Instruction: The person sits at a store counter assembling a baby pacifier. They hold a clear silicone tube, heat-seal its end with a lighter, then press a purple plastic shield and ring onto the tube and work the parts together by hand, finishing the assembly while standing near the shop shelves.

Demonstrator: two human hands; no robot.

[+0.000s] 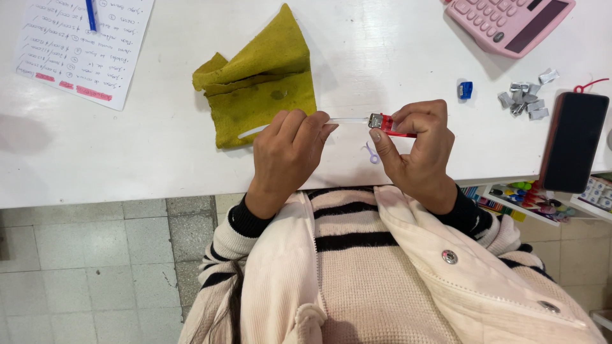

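— What are the hands working on?

— The right hand (417,143) is pinching a small red sharpener (385,123) with a metal blade plate, its grip clenched around the red body. The left hand (290,150) is closing finger and thumb on a thin white stick (347,120), whose tip is meeting the sharpener. Both are hovering just above the white table (127,146), near the yellow cloth (261,79).

— How is the stick likely handling?

— It is looking light and slender, probably prone to bending or snapping, so gripping close to the sharpener, as the left hand is doing, seems wise. The sharpener is looking small, hard and smooth; holding it by its flat sides, clear of the blade, appears safest.

— Anything else nearby?

— A blue sharpener (465,90) is lying well apart.
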